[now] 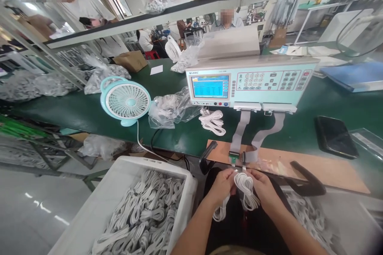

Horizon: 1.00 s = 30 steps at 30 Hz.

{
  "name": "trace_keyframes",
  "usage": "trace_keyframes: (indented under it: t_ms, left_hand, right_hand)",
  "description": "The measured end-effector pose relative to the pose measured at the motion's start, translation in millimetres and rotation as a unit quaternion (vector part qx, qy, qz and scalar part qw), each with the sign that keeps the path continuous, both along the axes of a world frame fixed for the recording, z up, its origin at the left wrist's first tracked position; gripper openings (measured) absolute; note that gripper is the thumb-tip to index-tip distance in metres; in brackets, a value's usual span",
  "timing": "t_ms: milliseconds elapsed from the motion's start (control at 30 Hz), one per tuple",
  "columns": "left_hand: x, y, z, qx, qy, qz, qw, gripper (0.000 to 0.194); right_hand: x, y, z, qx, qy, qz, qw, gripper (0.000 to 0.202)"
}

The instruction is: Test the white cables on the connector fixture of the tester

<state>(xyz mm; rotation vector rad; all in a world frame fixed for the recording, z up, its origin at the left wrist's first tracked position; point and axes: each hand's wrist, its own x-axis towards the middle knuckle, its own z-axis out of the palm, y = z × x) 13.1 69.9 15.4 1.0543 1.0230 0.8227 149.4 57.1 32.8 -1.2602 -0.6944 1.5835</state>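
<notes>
Nearest the camera, two bare forearms (194,223) extend inward from 6 o'clock. The left hand (222,185) and right hand (265,187) sit side by side, fingers drawn narrow on white cable (247,189), one coil between the hands, another hanging below the left; exact fingertip contact is partly hidden. From the hands: green circuit board (233,159) just beyond at 11 o'clock, joined by grey ribbon cable (240,129) to a benchtop test instrument (251,91) at 12; smartphone (335,137) at 2; white bin (155,163) of coiled cables at 9.
</notes>
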Motion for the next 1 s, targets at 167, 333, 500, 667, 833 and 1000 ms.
trace_keyframes:
  t_ms: [167,333,500,667,833,1000]
  left_hand:
    - [-0.7,-0.1,0.6,0.046,0.014,0.081,0.996,0.038]
    - [6.3,-0.7,-1.2,0.059,0.017,0.129,0.99,0.039]
    - [14.5,-2.6,2.2,-0.006,-0.041,0.175,0.984,0.031]
    - [16.1,-7.5,-1.5,-0.003,-0.029,0.182,0.983,0.038]
    - [17.7,-10.1,-5.4,0.025,-0.052,0.187,0.981,0.038]
    - [20.9,-7.0,3.2,0.022,-0.08,0.206,0.975,0.043]
  right_hand:
    - [2.7,0.9,-5.8,0.014,-0.005,0.011,1.0,0.036]
    - [4.4,0.3,-10.6,0.019,-0.001,0.026,0.999,0.036]
    - [4.7,0.3,-11.9,0.017,0.019,0.028,0.999,0.029]
    - [2.7,-0.1,-10.7,0.02,0.031,0.014,0.999,0.025]
    - [-0.9,-0.8,-9.7,0.016,0.026,0.017,0.999,0.029]
    - [-1.6,-0.3,-10.4,0.023,0.01,0.01,1.0,0.033]
